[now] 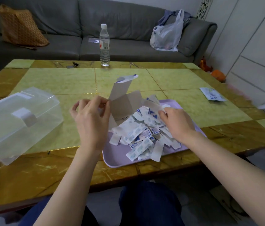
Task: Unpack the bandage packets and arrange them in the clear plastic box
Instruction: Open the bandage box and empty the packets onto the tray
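An opened grey cardboard bandage carton [125,101] stands unfolded at the far edge of a lilac tray [118,159]. My left hand [91,118] pinches the carton's left flap between thumb and fingers. My right hand [175,121] pinches its right flap, low over a heap of several white-and-blue bandage packets [143,136] spilled across the tray. The clear plastic box [16,121] with a white latch sits closed on the table at the left, apart from both hands.
A water bottle [104,44] stands at the table's far edge, near a small dark object [73,64]. A white sachet [212,94] lies at the right. A grey sofa behind holds an orange cushion [21,28] and a plastic bag [166,36]. My knees are under the near edge.
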Motion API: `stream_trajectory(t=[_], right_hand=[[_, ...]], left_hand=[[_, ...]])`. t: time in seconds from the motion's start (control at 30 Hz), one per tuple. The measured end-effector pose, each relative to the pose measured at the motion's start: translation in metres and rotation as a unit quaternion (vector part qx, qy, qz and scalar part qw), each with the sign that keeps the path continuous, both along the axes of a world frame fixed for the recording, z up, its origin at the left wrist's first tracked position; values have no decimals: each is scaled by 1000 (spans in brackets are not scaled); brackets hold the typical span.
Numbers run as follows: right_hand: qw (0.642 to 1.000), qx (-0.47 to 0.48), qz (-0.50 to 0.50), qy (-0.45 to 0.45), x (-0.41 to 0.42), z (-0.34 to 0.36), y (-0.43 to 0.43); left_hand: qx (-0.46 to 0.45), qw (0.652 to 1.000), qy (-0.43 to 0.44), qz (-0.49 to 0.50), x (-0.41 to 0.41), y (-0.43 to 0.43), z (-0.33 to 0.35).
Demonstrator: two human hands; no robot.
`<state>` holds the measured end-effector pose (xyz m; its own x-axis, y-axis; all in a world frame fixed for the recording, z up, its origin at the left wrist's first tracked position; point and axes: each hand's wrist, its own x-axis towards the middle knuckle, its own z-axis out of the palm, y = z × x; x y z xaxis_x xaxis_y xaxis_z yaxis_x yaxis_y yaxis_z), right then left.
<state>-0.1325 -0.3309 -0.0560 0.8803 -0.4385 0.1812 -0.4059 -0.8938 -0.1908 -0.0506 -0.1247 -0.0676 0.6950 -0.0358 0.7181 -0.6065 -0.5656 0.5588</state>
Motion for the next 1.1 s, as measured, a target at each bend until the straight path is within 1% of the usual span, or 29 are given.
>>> stream_trajectory(t=[0.07,0.2,0.37,0.53,0.57,0.63,0.67,0.7,0.73,0.77,0.8,0.87,0.93,1.0,1.1], right_hand=[[999,-32,-35,16,2,4,-16],[996,46,-76,15,11,1,-38],[998,40,-47,-13,12,-4,-44],[999,35,-36,20,13,-1,-30],[999,30,-26,0,12,-1,-24],[995,26,18,-98,8,1,-8],[986,30,52,-156,5,2,1],[976,40,90,-194,3,3,10],[969,55,128,-206,1,3,19],[965,67,160,-197,1,2,25],[966,74,178,-170,1,1,31],[978,49,181,-89,7,-1,38],[988,15,151,9,18,-5,41],[990,20,106,92,30,-11,42],[982,47,67,169,43,-19,43]], left_hand=[[0,1000,-2,-18,-3,-12,-1],[6,999,-10,-37,-4,-26,-3],[17,999,-2,-40,-3,-31,-6],[19,999,-2,-49,-5,-33,-5],[20,999,0,-49,-5,-32,-6],[19,999,2,-47,-5,-32,-5],[19,999,2,-46,-5,-31,-5],[19,999,3,-45,-4,-30,-5],[20,999,4,-45,-5,-30,-4],[21,999,4,-47,-6,-30,-4],[23,998,3,-51,-7,-29,-4],[29,998,-5,-60,-9,-29,-4],[40,997,-22,-66,-12,-29,-4],[72,994,-55,-63,-14,-29,-5],[114,987,-97,-62,-17,-31,-7]])
